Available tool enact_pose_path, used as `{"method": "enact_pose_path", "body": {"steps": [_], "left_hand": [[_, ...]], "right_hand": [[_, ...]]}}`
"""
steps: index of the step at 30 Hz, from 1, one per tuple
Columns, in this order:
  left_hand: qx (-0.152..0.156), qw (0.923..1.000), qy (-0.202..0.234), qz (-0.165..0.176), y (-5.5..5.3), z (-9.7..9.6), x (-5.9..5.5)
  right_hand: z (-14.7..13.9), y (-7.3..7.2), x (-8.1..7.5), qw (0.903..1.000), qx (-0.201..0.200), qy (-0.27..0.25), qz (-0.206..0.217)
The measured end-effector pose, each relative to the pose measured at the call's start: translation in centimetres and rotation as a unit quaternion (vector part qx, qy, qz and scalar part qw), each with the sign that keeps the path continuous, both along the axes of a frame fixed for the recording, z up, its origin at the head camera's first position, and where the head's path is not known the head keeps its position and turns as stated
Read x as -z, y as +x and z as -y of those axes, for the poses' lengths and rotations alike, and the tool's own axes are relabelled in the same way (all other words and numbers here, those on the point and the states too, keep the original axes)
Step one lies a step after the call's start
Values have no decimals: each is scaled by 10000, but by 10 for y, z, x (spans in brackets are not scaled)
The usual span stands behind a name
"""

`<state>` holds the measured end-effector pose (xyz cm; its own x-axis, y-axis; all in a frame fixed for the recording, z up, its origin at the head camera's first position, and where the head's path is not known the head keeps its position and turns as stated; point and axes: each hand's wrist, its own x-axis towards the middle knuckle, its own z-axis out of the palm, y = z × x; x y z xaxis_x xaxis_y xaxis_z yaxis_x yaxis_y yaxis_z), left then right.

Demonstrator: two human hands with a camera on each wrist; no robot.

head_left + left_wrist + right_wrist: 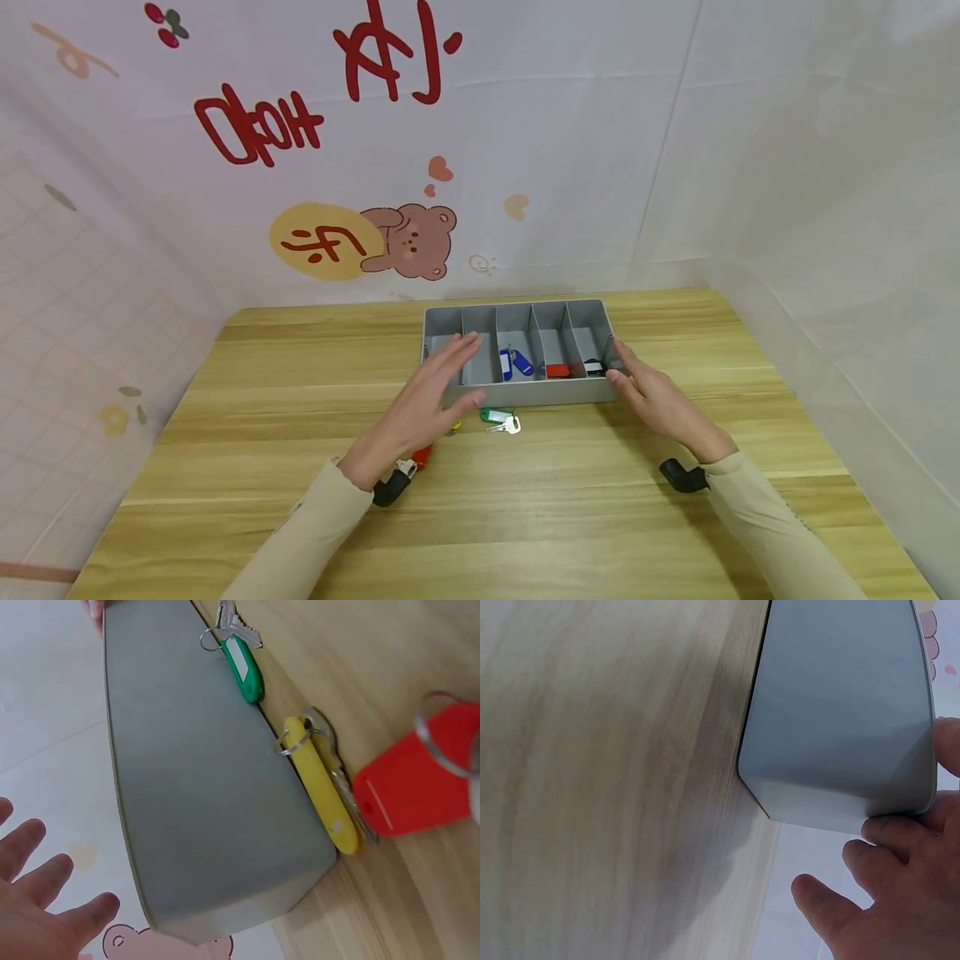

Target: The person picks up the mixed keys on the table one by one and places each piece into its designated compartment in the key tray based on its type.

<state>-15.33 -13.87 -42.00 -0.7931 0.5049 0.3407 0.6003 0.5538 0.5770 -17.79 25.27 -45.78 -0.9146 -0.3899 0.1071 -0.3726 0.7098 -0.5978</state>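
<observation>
A grey divided tray (540, 393) stands on the table, several compartments in a row. My left hand (416, 408) hovers over its left front, fingers spread and holding nothing; in the left wrist view that hand (37, 900) is apart from the tray. At the tray's right front corner, my right hand (663, 404) grips the rim, thumb at the top edge and fingers along the end wall (817, 804). Blue key tags (522, 362) lie in the middle compartment, with a red tag (558, 370) and a black tag (594, 367) farther right.
Along the tray's front lie a green key tag (244, 671) with a key and a yellow key tag (322, 787) with a key. A red key tag (416, 780) lies closer to me. Behind the table hangs a printed white cloth (570, 150).
</observation>
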Motion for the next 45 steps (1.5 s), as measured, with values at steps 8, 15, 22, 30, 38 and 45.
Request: {"method": "enact_pose_path", "body": {"steps": [8, 15, 22, 30, 38, 45], "left_hand": [[-5, 9999, -158, -4, 17, 13, -1], [-96, 9989, -459, -32, 30, 27, 5], [-142, 9982, -574, 33, 40, 39, 14], [-11, 9986, -492, 190, 50, 56, 24], [101, 9958, -424, 810, 54, 71, 33], [137, 9925, -406, 1147, 54, 76, 36]], "right_hand": [[0, 0, -1, 10000, -15, 37, 36], [0, -1, -1, 10000, -29, 30, 56], [-1, -1, -1, 9999, -28, 29, 93], [-1, -1, -1, 9999, -5, 60, 125], [-1, -2, -1, 10000, 9, 62, 57], [-1, -1, -1, 9999, -19, 71, 71]]}}
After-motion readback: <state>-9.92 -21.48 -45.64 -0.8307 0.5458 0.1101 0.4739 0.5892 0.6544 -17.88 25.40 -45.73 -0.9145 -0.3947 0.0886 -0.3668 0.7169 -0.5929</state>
